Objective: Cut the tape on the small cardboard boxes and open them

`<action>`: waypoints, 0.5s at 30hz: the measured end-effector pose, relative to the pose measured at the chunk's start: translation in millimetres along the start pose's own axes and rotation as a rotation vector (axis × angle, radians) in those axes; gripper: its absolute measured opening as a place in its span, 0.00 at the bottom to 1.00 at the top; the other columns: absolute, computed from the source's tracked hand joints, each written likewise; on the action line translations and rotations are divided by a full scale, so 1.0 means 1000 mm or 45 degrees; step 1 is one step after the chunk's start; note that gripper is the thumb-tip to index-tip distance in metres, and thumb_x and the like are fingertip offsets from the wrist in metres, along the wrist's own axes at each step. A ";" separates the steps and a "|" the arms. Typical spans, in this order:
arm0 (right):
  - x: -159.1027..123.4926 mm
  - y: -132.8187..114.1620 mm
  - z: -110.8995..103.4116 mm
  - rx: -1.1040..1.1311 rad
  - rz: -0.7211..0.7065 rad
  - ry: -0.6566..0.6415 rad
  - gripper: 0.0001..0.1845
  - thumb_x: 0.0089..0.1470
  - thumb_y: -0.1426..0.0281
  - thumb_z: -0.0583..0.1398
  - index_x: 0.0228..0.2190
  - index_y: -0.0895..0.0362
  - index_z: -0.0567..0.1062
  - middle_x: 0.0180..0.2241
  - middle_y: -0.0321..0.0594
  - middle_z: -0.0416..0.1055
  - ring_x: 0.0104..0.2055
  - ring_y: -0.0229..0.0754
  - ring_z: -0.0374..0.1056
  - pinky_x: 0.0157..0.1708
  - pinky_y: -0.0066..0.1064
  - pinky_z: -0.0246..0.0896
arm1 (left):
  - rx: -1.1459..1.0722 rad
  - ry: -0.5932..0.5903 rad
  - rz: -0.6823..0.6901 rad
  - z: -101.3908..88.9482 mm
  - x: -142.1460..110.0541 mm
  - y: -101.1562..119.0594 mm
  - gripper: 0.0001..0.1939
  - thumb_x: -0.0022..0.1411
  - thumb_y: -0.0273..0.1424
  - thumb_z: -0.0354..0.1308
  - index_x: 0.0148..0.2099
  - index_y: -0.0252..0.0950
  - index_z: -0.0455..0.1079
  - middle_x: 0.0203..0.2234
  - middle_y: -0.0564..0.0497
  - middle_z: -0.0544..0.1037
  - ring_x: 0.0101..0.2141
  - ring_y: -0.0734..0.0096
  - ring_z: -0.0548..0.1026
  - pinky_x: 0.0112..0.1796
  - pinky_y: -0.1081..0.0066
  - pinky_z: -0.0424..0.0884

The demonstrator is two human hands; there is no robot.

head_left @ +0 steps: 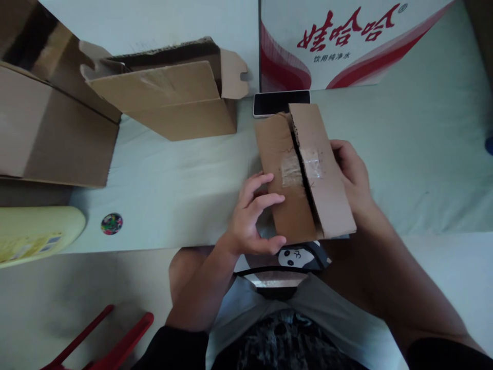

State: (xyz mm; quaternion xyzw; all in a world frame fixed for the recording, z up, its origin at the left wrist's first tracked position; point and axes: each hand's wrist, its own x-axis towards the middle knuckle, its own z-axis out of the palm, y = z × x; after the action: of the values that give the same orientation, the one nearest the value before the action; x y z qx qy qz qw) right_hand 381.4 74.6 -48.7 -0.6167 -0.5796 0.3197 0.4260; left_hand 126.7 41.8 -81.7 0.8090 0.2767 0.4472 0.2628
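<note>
A small brown cardboard box (279, 200) is tilted in front of me, its two top flaps almost meeting with a dark gap between them. Torn clear tape (291, 171) clings to both flaps. My left hand (252, 216) grips the box's left near corner, fingertips on the left flap and thumb at the near edge. On the far right side, my right hand (352, 172) is wrapped round the box, its fingers partly hidden behind it. Just beyond the box lies a phone (282, 104) with a dark screen.
An open cardboard box (173, 113) stands at the back left, beside larger cartons (57, 133). A white carton with red lettering (346, 46) is behind. A yellow bottle (42, 231) and round sticker (111, 224) are left. A red stool (127, 339) is below.
</note>
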 end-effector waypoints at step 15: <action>-0.006 0.007 0.019 0.216 -0.345 0.113 0.12 0.67 0.67 0.56 0.52 0.49 0.70 0.62 0.48 0.74 0.61 0.49 0.75 0.57 0.48 0.74 | -0.147 -0.029 -0.161 -0.001 -0.003 0.003 0.44 0.61 0.56 0.67 0.72 0.51 0.55 0.75 0.40 0.49 0.75 0.39 0.53 0.70 0.36 0.59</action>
State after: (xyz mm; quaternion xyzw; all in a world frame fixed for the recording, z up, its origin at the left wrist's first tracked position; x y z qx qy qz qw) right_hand 367.1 72.2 -64.2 -0.5084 -0.6090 0.2796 0.5409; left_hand 124.9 38.0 -80.4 0.7785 0.2978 0.4356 0.3398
